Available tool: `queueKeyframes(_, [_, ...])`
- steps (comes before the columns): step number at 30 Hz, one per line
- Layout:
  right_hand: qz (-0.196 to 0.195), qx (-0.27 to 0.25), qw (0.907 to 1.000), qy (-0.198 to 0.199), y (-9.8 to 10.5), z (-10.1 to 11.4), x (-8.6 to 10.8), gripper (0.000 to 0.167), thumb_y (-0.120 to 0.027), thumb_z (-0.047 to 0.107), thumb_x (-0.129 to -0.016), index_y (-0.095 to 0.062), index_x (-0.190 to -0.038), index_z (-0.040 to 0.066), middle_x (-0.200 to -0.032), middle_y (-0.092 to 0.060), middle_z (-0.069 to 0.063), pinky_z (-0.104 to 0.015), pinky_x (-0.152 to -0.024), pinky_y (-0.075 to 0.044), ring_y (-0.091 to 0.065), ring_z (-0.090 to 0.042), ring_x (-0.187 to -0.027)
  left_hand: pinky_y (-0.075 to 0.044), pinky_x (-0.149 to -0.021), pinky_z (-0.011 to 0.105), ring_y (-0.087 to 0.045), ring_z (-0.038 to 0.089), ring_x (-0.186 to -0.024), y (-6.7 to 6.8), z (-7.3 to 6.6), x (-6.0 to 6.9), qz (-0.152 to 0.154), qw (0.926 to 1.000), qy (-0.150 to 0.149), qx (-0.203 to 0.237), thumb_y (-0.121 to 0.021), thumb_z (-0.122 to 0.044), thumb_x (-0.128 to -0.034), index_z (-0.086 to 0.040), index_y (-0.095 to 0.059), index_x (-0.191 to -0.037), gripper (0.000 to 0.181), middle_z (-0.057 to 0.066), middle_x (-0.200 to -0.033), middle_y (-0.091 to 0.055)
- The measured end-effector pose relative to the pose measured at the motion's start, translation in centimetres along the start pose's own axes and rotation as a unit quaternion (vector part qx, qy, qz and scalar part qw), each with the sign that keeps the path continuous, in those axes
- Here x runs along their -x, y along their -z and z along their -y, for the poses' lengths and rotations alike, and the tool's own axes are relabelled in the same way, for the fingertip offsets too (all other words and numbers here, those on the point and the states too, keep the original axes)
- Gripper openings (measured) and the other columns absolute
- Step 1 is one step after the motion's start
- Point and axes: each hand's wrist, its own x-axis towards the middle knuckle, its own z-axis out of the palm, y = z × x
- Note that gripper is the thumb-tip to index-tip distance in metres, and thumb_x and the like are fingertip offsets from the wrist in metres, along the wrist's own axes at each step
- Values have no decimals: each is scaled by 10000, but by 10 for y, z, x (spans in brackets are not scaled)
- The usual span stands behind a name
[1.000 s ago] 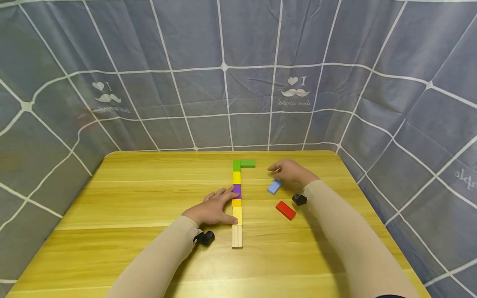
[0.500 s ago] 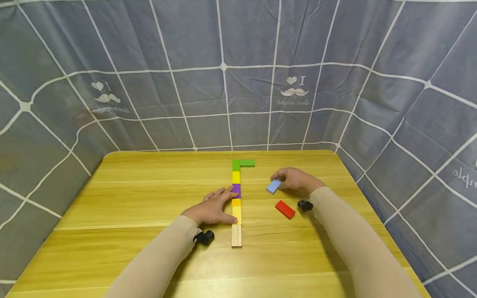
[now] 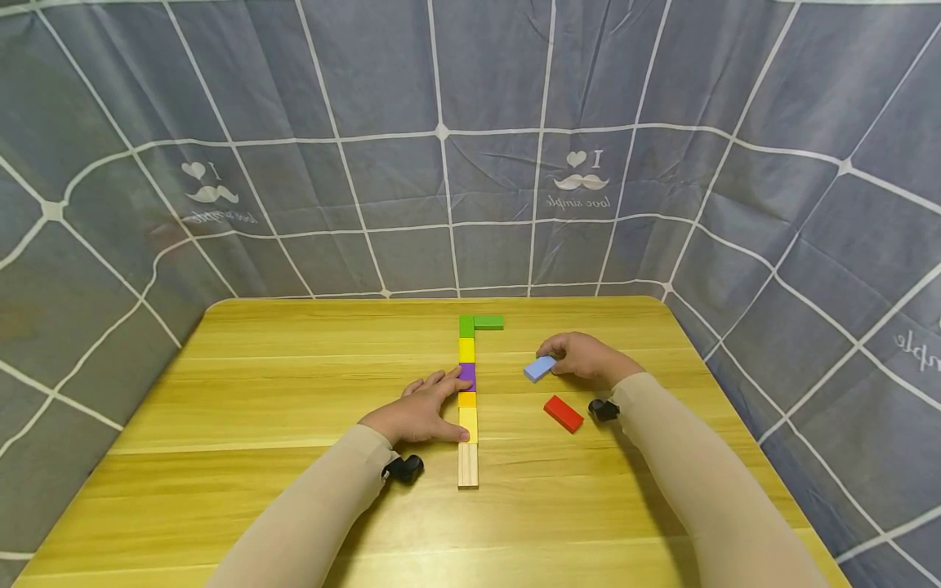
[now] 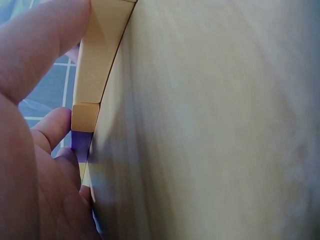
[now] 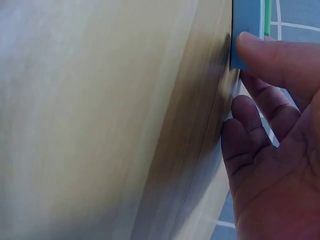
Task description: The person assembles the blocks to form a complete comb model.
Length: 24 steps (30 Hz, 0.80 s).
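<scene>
A straight row of blocks runs away from the person: a plain wood block [image 3: 467, 466], a pale yellow one [image 3: 468, 425], an orange one [image 3: 466, 399], a purple one [image 3: 468, 377], a yellow one [image 3: 466, 350] and a green one [image 3: 466, 327]. The left hand [image 3: 422, 412] lies along its left side, thumb on the pale yellow block and a finger on the purple block [image 4: 81, 145]. To the right of the row, the right hand [image 3: 586, 358] pinches a light blue block [image 3: 539, 368] between thumb and fingers; the right wrist view shows the thumb against this block [image 5: 247, 20].
A second green block [image 3: 488, 323] lies crosswise, touching the far end of the row on its right. A red block [image 3: 564, 414] lies on the wooden table [image 3: 257, 392] nearer the person than the blue one. A grey curtain [image 3: 500, 180] with white lines surrounds the table.
The right hand has come down to the light blue block and taken hold of its far right end. That block has turned slightly and shifted a little left. The left hand has stayed in place.
</scene>
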Motion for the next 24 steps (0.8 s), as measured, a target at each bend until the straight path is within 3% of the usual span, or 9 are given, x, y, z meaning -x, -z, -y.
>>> queueKeyframes(10, [-61, -212, 9997, -75, -2, 0, 2, 311, -723, 8, -954, -739, -1259, 67, -1285, -741, -113, -510, -1104, -474, -605, -306, -1215, -20, -1302, 632, -62, 302, -1656, 0, 0, -1, -52, 9999, -56, -73, -855, -475, -844, -294, -404, -1620, 916, -46, -1785, -137])
queueKeyframes(18, [-152, 25, 9998, 80, -2, -2, 0, 310, -738, 26, -947, -745, -1255, 69, -1276, -747, -109, -529, -1121, -475, -617, -331, -1246, -17, -1301, 637, -56, 302, -1656, 0, 0, -1, -39, 9999, -70, -72, -855, -484, -842, -290, -404, -1621, 921, -46, -1785, -139])
queueKeyframes(24, [-160, -91, 9998, 13, -3, 1, 3, 297, -727, 24, -956, -747, -1249, 71, -1286, -745, -112, -534, -1128, -463, -611, -327, -1247, -25, -1303, 632, -47, 294, -1658, 0, 0, 0, -24, 10000, 17, -70, -855, -492, -838, -316, -400, -1622, 923, -72, -1785, -123])
